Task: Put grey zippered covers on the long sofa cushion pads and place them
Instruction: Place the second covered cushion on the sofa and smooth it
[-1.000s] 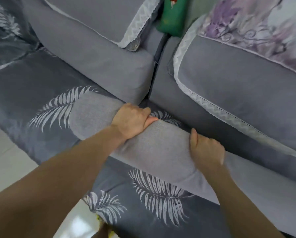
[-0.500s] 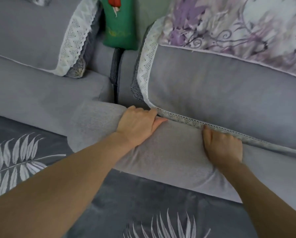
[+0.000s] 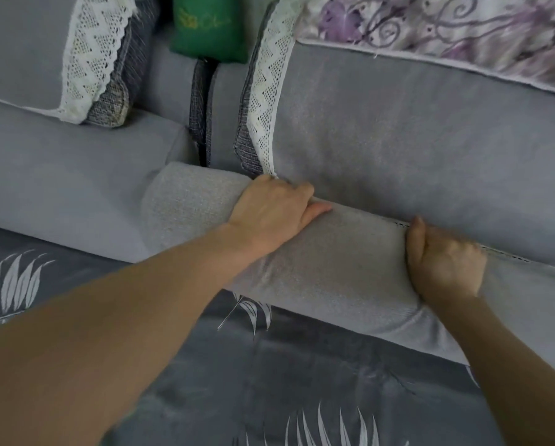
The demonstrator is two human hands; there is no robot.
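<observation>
Green cushion [image 3: 208, 27], purple floral cloth [image 3: 446, 30], leaf-print seat cover [image 3: 301, 381] (dark grey)

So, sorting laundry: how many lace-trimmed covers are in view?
2: left cover at upper left; right cover under the purple floral cloth. More may be out of frame.

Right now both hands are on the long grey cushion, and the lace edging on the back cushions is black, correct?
Not quite. The head view shows the lace edging is white, not black. The rest holds: the left hand and right hand are both on the long grey cushion, below the back cushions.
</observation>
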